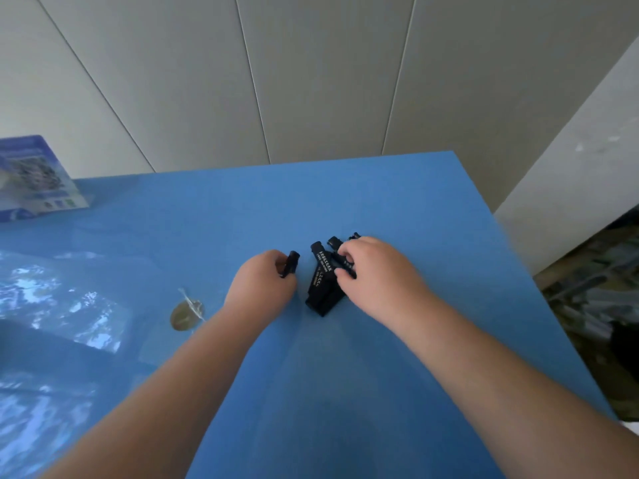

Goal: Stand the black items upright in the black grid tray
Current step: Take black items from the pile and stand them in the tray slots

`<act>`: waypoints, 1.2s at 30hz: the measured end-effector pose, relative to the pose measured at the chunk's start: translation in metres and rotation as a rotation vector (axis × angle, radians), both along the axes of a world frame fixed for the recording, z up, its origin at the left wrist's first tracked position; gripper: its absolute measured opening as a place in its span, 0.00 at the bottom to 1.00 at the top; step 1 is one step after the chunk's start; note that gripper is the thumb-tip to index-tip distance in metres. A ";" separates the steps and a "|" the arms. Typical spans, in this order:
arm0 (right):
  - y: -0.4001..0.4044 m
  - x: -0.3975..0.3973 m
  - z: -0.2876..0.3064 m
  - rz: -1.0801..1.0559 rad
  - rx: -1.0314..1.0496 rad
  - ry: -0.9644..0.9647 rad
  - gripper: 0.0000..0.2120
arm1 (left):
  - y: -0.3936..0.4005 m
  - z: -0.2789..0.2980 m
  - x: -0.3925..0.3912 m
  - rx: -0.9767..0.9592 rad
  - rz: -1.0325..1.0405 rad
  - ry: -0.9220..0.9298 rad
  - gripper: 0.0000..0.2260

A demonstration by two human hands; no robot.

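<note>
Gathering is the step in hand: the left hand curls round one black stick-shaped item, while the right hand pinches another from the loose pile of printed black items lying flat on the blue table — none stands upright yet. No black grid tray is in view, so placement appears wholly undone; a clear plastic bag and a printed box sit well left, obstructing nothing.
</note>
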State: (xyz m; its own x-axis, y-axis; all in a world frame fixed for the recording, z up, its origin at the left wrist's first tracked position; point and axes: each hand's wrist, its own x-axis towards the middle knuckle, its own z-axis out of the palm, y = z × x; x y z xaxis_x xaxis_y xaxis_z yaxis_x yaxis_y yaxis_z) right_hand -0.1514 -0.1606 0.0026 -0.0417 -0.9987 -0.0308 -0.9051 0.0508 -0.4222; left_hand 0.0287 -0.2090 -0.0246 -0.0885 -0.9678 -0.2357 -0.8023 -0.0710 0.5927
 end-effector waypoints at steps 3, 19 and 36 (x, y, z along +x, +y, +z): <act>-0.017 0.016 0.000 0.014 0.009 0.048 0.08 | 0.011 0.006 0.008 -0.003 0.034 0.122 0.06; -0.023 0.023 0.006 -0.187 0.107 -0.277 0.06 | 0.035 0.038 0.018 0.023 0.138 0.371 0.08; 0.051 0.048 0.022 0.024 0.181 -0.972 0.08 | 0.123 0.057 0.060 -0.031 0.432 0.562 0.05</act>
